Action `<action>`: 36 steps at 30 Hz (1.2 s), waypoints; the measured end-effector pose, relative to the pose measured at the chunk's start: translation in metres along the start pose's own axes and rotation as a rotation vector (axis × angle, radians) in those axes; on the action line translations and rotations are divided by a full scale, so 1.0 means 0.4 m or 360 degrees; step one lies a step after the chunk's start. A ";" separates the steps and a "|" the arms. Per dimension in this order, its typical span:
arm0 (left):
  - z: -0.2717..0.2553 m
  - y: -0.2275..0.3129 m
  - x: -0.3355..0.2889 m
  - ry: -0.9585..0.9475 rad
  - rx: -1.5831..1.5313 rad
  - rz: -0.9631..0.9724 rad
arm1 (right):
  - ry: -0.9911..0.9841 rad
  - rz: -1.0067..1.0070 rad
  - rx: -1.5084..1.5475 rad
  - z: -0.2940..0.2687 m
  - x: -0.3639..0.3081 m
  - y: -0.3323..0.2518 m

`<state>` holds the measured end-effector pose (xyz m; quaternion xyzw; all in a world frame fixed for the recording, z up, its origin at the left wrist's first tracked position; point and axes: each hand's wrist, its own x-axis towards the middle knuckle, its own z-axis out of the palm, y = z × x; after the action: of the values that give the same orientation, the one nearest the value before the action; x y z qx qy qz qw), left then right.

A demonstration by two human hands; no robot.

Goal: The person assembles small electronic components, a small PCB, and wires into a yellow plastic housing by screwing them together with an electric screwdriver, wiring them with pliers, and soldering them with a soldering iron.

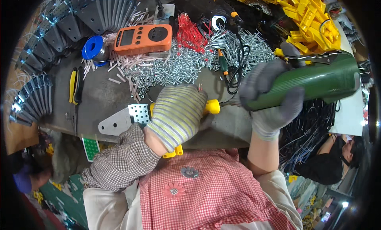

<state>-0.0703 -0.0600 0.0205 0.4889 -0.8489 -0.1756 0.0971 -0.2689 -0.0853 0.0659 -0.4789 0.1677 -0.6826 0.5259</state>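
Observation:
My left hand (176,111), in a striped glove, is closed around a yellow plastic part (213,106). Out of the part's left side sticks a flat grey metal plate (115,123) with a perforated end. Two thin reddish wire ends (200,87) poke up beside the knuckles. In a grey-palmed glove, my right hand (264,85) wraps around a green cylindrical power screwdriver (317,79). Its thin bit (228,103) points left at the round end of the yellow part; whether it touches, I cannot tell. My glove hides most of the yellow part.
Loose screws (174,69) spread across the bench behind my hands, by an orange multimeter (145,37) and red-wired pieces (190,33). Yellow-handled pliers (75,87) and a solder spool (95,49) lie left. Metal plates (85,21) line the far left; yellow parts (307,15) heap far right.

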 end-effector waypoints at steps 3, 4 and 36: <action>-0.002 -0.005 -0.010 0.0019 -0.0011 0.0023 | -0.0288 -0.0037 -0.0456 0.019 -0.009 0.053; -0.003 -0.004 -0.008 0.0062 -0.0056 0.0028 | -0.0298 -0.0032 -0.0450 0.028 -0.012 0.061; 0.072 -0.023 -0.055 0.0308 -0.0054 0.0261 | -0.0301 0.0153 -0.0678 -0.011 -0.113 0.064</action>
<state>-0.0615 -0.0395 -0.0096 0.4306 -0.8697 -0.1334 0.2010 -0.2589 -0.0566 0.0234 -0.6323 0.2807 -0.5581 0.4582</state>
